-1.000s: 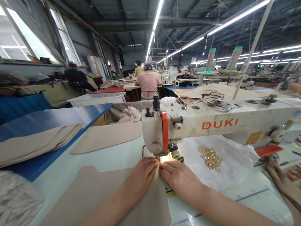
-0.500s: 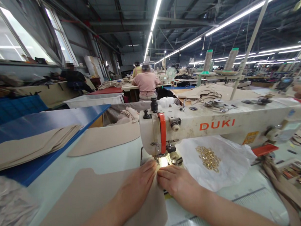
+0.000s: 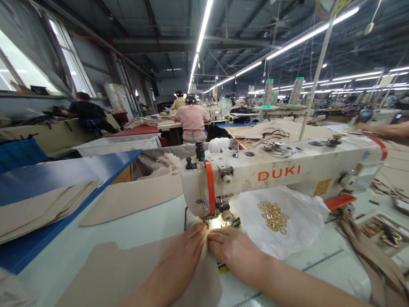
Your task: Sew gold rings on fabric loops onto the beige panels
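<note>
A white DUKI sewing machine [image 3: 277, 174] stands on the pale table [image 3: 148, 218], its lit needle area just above my fingertips. My left hand [image 3: 184, 256] lies flat on a beige fabric panel [image 3: 119, 276], fingers together and pointing at the presser foot. My right hand [image 3: 233, 250] presses the same panel from the right, its fingertips meeting the left ones at the needle. Both hands hold the fabric down; the panel's edge under the foot is hidden by my fingers.
Gold metal rings [image 3: 272, 216] lie on white paper [image 3: 299, 224] behind my right hand. Another beige piece [image 3: 132, 195] lies further back; a stack of panels [image 3: 38, 210] rests on a blue board [image 3: 56, 175] at left. Beige straps [image 3: 371, 262] hang at right. People work beyond.
The view has tilted up and shifted slightly, so the machine and hands appear lower and more to the left. My hands keep the same hold on the fabric at the needle.
</note>
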Demonstrator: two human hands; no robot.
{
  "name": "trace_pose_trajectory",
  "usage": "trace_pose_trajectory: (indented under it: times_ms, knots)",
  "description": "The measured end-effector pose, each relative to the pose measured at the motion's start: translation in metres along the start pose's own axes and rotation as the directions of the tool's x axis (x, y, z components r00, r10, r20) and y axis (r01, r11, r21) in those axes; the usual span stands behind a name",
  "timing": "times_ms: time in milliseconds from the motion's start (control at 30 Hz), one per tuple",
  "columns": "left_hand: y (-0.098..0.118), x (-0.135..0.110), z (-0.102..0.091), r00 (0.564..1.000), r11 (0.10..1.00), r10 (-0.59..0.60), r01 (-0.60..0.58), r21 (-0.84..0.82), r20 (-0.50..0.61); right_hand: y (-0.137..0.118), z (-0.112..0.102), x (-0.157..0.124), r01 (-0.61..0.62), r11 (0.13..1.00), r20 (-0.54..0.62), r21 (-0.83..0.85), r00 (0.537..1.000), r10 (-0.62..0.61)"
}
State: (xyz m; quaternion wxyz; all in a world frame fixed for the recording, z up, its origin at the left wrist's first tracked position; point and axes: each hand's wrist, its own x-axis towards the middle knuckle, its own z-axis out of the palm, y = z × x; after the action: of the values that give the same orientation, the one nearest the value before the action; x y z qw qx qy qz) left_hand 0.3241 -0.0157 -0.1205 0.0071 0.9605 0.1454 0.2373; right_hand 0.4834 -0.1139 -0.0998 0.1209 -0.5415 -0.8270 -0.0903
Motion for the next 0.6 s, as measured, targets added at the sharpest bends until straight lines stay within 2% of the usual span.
trace_pose_trajectory:
  times_ms: [233, 467, 600]
  knots:
    - [0.0005, 0.0048, -0.0052, 1.000, 0.998, -0.007, 0.009, -0.063, 0.025, 0.0013, 0.0002, 0.0002, 0.007, 1.000, 0.004, 0.018, 1.000, -0.007]
    - [0.0017, 0.0045, -0.0066, 0.997, 1.000, 0.031, -0.031, 0.003, 0.064, 0.0001, -0.0041, -0.0003, -0.006, 1.000, 0.038, 0.026, 0.999, 0.005]
    - [0.0014, 0.0024, -0.0049, 0.997, 0.998, 0.045, -0.047, 0.029, 0.070, 0.0005, -0.0011, -0.0019, 0.004, 0.999, 0.009, 0.037, 1.000, -0.004]
